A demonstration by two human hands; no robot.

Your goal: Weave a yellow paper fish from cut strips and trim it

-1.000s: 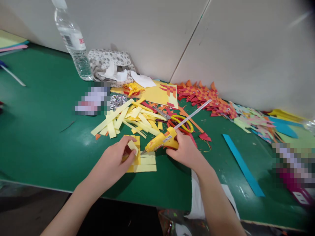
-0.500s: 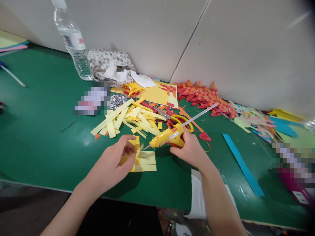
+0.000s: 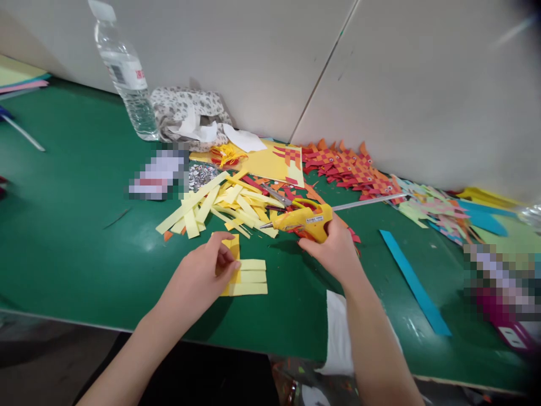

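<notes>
My right hand [image 3: 338,248] is wrapped round the grip of a yellow hot glue gun [image 3: 306,221]. Its metal nozzle points left, above the table and apart from the paper, and a clear glue stick [image 3: 367,201] juts from its back. My left hand [image 3: 205,269] has thumb and fingers closed at a small piece of crossed yellow paper strips [image 3: 254,277] lying on the table. Three pale strips stick out to the right of the thumb; the piece's left part is hidden under the hand.
Beyond the hands lie a heap of loose yellow paper strips [image 3: 240,203], scissors [image 3: 281,195] and woven orange-red paper fish [image 3: 342,169]. A water bottle [image 3: 127,84] stands near the wall. To the right are a blue strip [image 3: 414,282] and white tissue [image 3: 338,332].
My right hand has drawn the glue gun up and to the right, away from the paper piece, and levelled it. My left thumb now presses down a pale strip that was lifted.
</notes>
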